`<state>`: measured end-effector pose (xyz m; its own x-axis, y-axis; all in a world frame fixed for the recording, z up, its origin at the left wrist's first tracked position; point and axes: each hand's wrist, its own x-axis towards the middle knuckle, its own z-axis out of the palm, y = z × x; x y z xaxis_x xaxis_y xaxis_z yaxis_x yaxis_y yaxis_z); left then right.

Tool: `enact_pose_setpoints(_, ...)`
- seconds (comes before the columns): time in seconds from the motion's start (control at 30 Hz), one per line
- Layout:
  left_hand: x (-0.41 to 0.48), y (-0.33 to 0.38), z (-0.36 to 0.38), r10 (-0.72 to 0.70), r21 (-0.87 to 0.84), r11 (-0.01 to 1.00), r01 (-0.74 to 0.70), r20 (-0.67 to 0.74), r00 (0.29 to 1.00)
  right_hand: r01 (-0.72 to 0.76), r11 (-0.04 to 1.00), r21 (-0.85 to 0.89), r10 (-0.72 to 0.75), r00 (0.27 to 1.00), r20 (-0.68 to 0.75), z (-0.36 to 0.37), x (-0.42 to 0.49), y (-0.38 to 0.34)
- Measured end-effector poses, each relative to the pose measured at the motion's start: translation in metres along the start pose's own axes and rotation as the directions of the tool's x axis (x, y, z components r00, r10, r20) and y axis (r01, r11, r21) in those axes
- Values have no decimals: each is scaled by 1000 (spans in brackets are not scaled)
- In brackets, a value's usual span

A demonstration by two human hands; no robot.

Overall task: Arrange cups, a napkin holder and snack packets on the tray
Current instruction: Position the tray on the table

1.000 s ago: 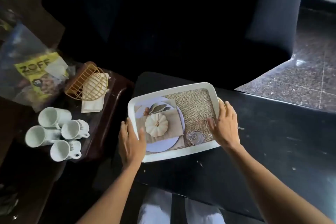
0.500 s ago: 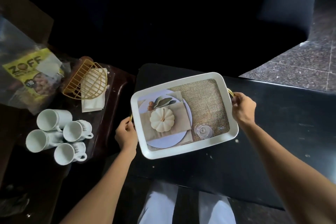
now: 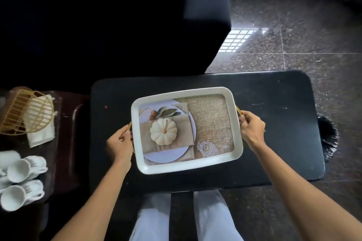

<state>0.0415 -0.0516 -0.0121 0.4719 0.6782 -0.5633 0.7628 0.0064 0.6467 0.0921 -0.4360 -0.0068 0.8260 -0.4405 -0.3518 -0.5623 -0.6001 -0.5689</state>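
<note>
You've got 1 tray (image 3: 187,168), 1 napkin holder (image 3: 25,112), 3 cups (image 3: 21,182) in view, a fourth maybe cut off at frame edge.

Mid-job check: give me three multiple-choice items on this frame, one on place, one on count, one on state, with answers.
1. Where is the napkin holder?
A. On the tray
B. On the brown side table, left of the black table
C. On the floor

2. How many hands grip the tray?
A. None
B. One
C. Two

3. What real objects are on the tray?
A. None, only its printed picture
B. Cups
C. Snack packets

Answers: 1 B, it lies on the brown side table behind the cups. 2 C, the left hand and right hand each close on a gold handle. 3 A, nothing is loaded yet.
</note>
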Motion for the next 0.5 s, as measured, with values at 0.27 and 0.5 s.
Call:
enact_pose_setpoints(0.27,-38,2,58,8,40,999,-11,67,998,-55,998,7,55,998,-8,-35,21,56)
enact_pose_setpoints(0.5,-56,2,89,-5,81,997,0,65,998,-71,997,-18,71,997,7,-50,37,84)
